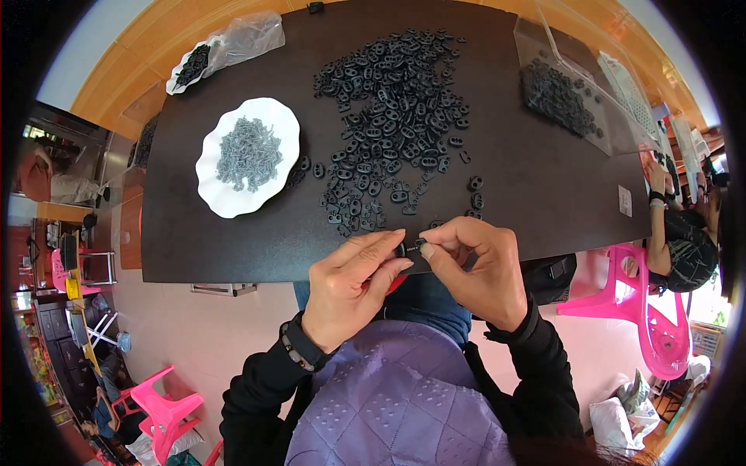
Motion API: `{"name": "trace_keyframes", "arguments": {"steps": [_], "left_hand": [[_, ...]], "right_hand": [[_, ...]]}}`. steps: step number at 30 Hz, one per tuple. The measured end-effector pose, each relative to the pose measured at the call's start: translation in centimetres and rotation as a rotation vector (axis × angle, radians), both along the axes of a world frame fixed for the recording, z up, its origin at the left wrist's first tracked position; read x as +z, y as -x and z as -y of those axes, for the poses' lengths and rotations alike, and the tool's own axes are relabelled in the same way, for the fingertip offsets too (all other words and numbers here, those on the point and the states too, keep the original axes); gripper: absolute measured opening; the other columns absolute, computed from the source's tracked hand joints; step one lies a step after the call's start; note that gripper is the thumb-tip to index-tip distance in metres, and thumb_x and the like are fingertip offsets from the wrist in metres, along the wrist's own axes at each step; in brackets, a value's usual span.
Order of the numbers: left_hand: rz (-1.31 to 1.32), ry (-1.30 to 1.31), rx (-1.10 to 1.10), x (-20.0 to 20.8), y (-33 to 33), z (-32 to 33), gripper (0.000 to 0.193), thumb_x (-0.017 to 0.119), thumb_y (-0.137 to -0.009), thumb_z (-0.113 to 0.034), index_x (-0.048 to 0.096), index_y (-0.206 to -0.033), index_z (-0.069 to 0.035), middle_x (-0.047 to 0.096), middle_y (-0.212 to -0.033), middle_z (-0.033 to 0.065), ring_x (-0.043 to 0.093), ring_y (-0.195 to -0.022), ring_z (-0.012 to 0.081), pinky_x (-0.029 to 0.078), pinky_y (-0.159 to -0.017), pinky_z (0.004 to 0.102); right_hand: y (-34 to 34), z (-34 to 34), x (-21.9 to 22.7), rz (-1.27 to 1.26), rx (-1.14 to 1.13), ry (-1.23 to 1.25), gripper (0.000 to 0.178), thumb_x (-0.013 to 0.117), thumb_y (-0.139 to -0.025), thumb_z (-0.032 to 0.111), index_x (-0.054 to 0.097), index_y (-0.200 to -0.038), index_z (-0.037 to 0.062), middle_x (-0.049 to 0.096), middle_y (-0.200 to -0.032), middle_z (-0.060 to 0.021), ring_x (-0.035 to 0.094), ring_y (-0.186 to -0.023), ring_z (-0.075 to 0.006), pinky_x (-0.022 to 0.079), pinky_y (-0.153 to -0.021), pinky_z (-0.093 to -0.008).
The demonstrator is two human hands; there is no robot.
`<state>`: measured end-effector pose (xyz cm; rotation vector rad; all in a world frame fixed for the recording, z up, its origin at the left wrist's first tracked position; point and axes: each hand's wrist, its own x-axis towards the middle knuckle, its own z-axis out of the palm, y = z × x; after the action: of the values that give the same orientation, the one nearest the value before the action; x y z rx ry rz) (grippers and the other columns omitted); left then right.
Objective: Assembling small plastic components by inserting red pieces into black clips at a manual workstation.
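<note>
Just over the table's front edge, both my hands meet, fingers closed. My left hand (350,281) pinches a small black plastic part (401,251) between thumb and fingers. Close to its right, my right hand (480,268) grips another small black piece (420,243). A thin, spring-like bit seems to bridge the two, too small to be sure of. Ahead of my hands spreads a heap of black two-holed cord locks (396,101). On the left, a white scalloped plate (211,182) bears a pile of small grey metal springs (249,154).
A smaller white dish (176,84) of black pieces stands far left beside a clear plastic bag (252,35). At far right sits a clear bin (622,144) with black parts (559,99). Several cord locks (475,198) lie apart, right of the heap. A person (684,245) sits beyond a pink stool (622,299).
</note>
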<state>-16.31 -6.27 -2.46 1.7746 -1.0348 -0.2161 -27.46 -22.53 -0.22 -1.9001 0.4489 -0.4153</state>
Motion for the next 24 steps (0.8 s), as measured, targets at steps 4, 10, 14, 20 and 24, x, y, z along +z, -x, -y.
{"name": "trace_keyframes", "arguments": {"steps": [4, 10, 14, 20, 24], "left_hand": [[0.032, -0.003, -0.002, -0.1, 0.06, 0.07, 0.039, 0.079, -0.08, 0.003, 0.072, -0.118, -0.002, 0.073, -0.107, 0.0154, 0.072, -0.081, 0.0173, 0.058, -0.074, 0.0279], [0.1, -0.034, -0.014, -0.01, 0.31, 0.16, 0.038, 0.079, -0.08, 0.002, 0.072, -0.118, -0.001, 0.072, -0.107, 0.0154, 0.072, -0.08, 0.0189, 0.059, -0.073, 0.0287], [0.126, -0.046, -0.012, -0.02, 0.36, 0.13, 0.038, 0.079, -0.08, 0.002, 0.072, -0.117, -0.001, 0.072, -0.107, 0.015, 0.073, -0.08, 0.0191, 0.059, -0.073, 0.0288], [0.174, -0.042, -0.025, -0.03, 0.47, 0.27, 0.038, 0.079, -0.08, 0.003, 0.072, -0.117, 0.0, 0.072, -0.107, 0.0152, 0.073, -0.081, 0.0193, 0.059, -0.073, 0.0284], [0.035, -0.012, -0.016, 0.02, 0.59, -0.02, 0.039, 0.079, -0.079, 0.003, 0.072, -0.117, -0.001, 0.072, -0.108, 0.0146, 0.073, -0.081, 0.0184, 0.059, -0.073, 0.0282]], "right_hand": [[-0.03, -0.1, -0.36, 0.012, 0.006, 0.034, 0.01, 0.073, -0.084, 0.002, 0.072, -0.094, -0.0025, 0.067, -0.073, -0.002, 0.056, -0.063, -0.005, 0.046, -0.058, -0.0223], [0.01, -0.39, -0.61, -0.002, -0.005, 0.132, 0.01, 0.073, -0.084, 0.001, 0.072, -0.093, -0.0021, 0.067, -0.072, -0.0031, 0.056, -0.061, -0.0055, 0.046, -0.057, -0.0222], [-0.07, -0.55, -0.79, 0.003, 0.011, 0.131, 0.01, 0.073, -0.084, 0.001, 0.073, -0.093, -0.0021, 0.066, -0.072, -0.0032, 0.056, -0.06, -0.0054, 0.045, -0.056, -0.0219], [0.0, -0.56, -0.72, -0.037, 0.031, -0.052, 0.01, 0.072, -0.087, 0.002, 0.073, -0.095, -0.0034, 0.068, -0.075, -0.0011, 0.055, -0.064, -0.0023, 0.045, -0.057, -0.0206], [0.02, -0.09, -0.8, -0.103, 0.062, -0.221, 0.009, 0.071, -0.089, 0.002, 0.073, -0.096, -0.003, 0.07, -0.08, 0.0002, 0.056, -0.068, -0.0014, 0.045, -0.061, -0.0194]]}}
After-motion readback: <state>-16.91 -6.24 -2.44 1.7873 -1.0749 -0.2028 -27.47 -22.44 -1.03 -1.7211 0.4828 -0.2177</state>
